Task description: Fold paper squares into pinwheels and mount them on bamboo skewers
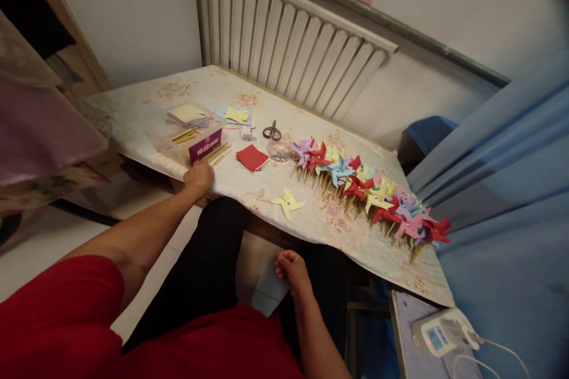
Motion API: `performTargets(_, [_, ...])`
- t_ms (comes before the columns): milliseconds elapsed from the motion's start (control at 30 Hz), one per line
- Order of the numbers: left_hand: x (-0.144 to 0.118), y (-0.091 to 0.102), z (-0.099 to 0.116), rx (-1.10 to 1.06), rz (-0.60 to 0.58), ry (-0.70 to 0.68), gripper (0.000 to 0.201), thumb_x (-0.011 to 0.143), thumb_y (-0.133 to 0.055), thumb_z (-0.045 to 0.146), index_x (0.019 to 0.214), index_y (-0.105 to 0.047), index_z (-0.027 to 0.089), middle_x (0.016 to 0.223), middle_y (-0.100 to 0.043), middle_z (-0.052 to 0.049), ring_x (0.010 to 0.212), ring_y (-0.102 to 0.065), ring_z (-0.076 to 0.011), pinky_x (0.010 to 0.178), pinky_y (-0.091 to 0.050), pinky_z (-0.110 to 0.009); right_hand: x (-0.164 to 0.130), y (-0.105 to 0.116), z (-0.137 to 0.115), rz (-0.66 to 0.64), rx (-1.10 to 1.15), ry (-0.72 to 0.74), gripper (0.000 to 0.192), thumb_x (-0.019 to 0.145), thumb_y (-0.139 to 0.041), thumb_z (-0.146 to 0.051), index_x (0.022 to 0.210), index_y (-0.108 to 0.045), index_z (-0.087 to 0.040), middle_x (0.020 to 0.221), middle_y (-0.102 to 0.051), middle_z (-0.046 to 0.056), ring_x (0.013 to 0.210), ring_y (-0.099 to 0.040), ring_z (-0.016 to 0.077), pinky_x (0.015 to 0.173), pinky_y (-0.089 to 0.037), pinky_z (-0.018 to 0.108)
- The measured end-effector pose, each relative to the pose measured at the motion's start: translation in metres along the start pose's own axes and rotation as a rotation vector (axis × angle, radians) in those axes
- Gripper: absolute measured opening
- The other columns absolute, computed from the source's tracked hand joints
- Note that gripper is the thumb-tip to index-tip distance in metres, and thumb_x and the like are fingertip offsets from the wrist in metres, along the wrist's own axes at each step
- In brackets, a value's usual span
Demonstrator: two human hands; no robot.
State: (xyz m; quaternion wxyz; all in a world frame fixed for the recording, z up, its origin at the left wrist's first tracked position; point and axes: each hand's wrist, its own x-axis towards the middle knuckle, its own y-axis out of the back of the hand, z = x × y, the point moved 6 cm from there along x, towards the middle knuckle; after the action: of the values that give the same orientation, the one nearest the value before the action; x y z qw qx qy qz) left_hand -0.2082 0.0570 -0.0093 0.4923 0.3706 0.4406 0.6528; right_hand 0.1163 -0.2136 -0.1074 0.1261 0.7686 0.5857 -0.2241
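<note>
My left hand [199, 177] is closed at the table's front edge, next to loose wooden sticks [219, 156] and a purple card [205, 145] with white lettering. Whatever its fingers hold, if anything, is hidden. Over my lap, apart from the table, my right hand [293, 271] is loosely curled shut with nothing visible in it. A yellow paper pinwheel [288, 204] on a stick lies flat near the front edge, between the two hands. Red paper squares [252, 157] are stacked behind it. Many finished pinwheels [358, 185] stand in a dense row on the right.
Black scissors [272, 131], a clear bag of small parts [280, 152], a small clear box [248, 133] and yellow paper sheets [236, 115] lie farther back on the flowered tablecloth [331, 219]. A radiator [284, 35] runs behind. A blue curtain [498, 201] and a white power strip [444, 331] are at right.
</note>
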Motion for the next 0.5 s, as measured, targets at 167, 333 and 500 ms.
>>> performTargets(167, [0.006,-0.003,-0.004,0.011,-0.017,0.008,0.042,0.096,-0.036,0.028,0.121,-0.063,0.007,0.121,-0.067,-0.028,0.104,-0.068,-0.0386,0.084,-0.053,-0.048,0.001,0.000,0.000,-0.014,0.012,0.005,0.035,0.056,-0.082,-0.043,0.070,-0.064,-0.017,0.057,-0.065,-0.001,0.044,-0.054,0.0103,0.042,-0.036,0.021])
performTargets(333, [0.010,-0.007,-0.010,0.011,0.004,-0.021,0.040,0.096,-0.036,0.028,0.119,-0.064,0.009,0.117,-0.068,-0.027,0.101,-0.069,-0.0366,0.083,-0.053,-0.046,-0.002,-0.001,-0.003,0.000,0.019,-0.007,0.036,0.053,-0.082,-0.043,0.070,-0.063,-0.017,0.056,-0.064,-0.001,0.043,-0.052,0.0098,0.041,-0.035,0.020])
performTargets(500, [0.007,-0.006,-0.014,-0.028,-0.007,-0.023,0.038,0.095,-0.039,0.028,0.112,-0.066,0.009,0.115,-0.069,-0.027,0.102,-0.069,-0.0380,0.083,-0.052,-0.047,-0.004,-0.002,-0.005,0.012,0.016,-0.001,0.038,0.052,-0.083,-0.044,0.069,-0.064,-0.017,0.057,-0.065,-0.001,0.043,-0.053,0.0094,0.040,-0.036,0.020])
